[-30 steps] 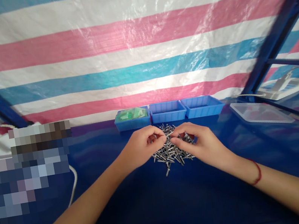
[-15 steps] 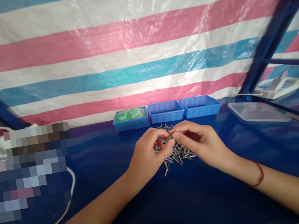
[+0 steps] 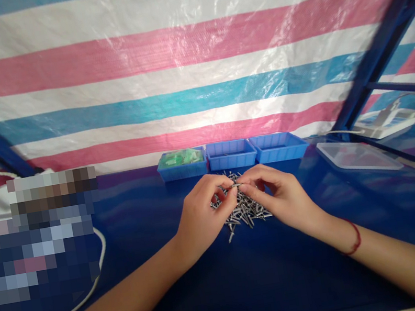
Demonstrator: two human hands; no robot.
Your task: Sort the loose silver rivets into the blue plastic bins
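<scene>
1. Evidently pinched one slender metal fastener [image 3: 237, 185] over the loose pile [image 3: 246, 213], with fingers of left hand [image 3: 199, 215] and right hand [image 3: 290, 197] clamped on opposite ends.
2. Saw many fasteners heaped on the surface [image 3: 249, 286], green packets [image 3: 182, 157] in a bin [image 3: 183, 170]; couldn't judge any finished share.

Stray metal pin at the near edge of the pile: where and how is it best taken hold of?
Probably a fingertip pinch across the slim, exposed part of the stray pin, coming from the person's side and slightly above. It juts towards the person, out of the pile, with bare table around that end, while the left hand and right hand are farther back.
</scene>
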